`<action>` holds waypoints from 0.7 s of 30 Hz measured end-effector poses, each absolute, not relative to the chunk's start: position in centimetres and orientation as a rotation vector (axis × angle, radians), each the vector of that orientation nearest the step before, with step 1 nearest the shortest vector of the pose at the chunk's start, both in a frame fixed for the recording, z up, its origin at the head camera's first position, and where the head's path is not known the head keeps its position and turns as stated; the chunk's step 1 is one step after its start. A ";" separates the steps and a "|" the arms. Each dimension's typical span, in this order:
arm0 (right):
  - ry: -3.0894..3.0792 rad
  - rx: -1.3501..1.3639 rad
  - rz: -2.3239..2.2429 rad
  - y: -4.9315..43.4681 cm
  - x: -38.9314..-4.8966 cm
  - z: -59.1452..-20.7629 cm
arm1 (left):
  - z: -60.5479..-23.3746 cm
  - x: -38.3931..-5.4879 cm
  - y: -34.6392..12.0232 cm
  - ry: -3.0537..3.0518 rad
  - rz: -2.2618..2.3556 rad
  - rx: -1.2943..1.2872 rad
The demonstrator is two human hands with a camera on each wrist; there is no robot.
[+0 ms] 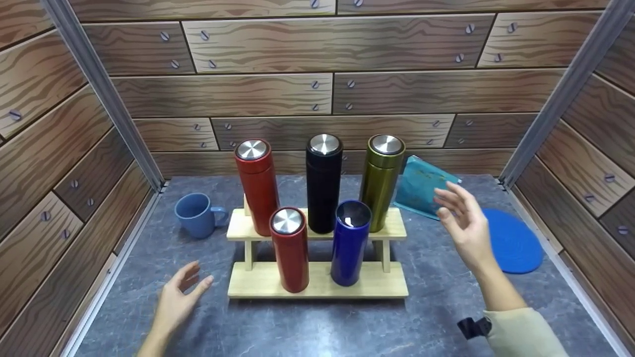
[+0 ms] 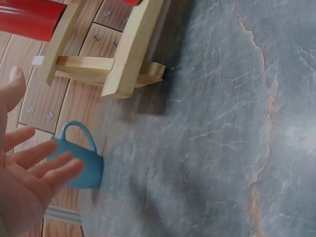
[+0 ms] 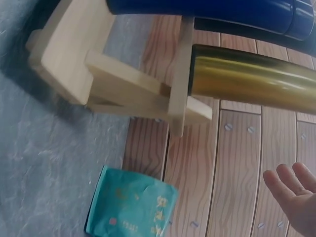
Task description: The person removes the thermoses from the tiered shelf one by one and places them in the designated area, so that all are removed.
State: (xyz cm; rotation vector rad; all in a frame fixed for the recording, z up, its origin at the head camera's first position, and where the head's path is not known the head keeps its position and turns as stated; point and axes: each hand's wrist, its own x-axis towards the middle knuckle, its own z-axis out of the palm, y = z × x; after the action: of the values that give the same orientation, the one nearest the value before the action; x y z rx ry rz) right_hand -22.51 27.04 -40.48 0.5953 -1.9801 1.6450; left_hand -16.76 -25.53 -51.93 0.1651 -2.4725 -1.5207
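My left hand (image 1: 177,297) is held over the table at the front left, fingers loosely bent and holding nothing. Nearest to it are a blue mug (image 1: 197,218) and the left end of a two-tier wooden rack (image 1: 317,280). My right hand (image 1: 464,225), also holding nothing, is raised to the right of the rack, close to a teal pouch (image 1: 421,186). On the rack's upper shelf stand a red thermos (image 1: 258,191), a black thermos (image 1: 323,193) and an olive-green thermos (image 1: 381,188). Its lower shelf bears another red thermos (image 1: 291,258) and a dark blue thermos (image 1: 349,253), all upright.
A round blue mat (image 1: 513,243) lies on the grey marbled table (image 1: 317,327) at the right, beyond my right forearm. Wood-patterned walls (image 1: 337,44) close off the back and both sides, with metal strips (image 1: 104,79) along the corners.
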 end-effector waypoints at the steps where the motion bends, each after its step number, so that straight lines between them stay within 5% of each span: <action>1: -1.981 0.605 1.645 26.8 -22.6 -40.3 | -52.1 -16.8 -25.5 -2.469 -1.542 0.166; 21: -1.902 0.575 1.817 22.5 -25.9 -36.6 | -55.4 -17.4 -25.0 -2.231 -2.018 0.383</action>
State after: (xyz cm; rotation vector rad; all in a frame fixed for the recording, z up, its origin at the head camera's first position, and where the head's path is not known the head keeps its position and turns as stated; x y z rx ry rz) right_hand -25.93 22.55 -36.63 0.5750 -1.9016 1.8171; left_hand -17.43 -25.01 -55.39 0.3831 -2.2305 -2.0182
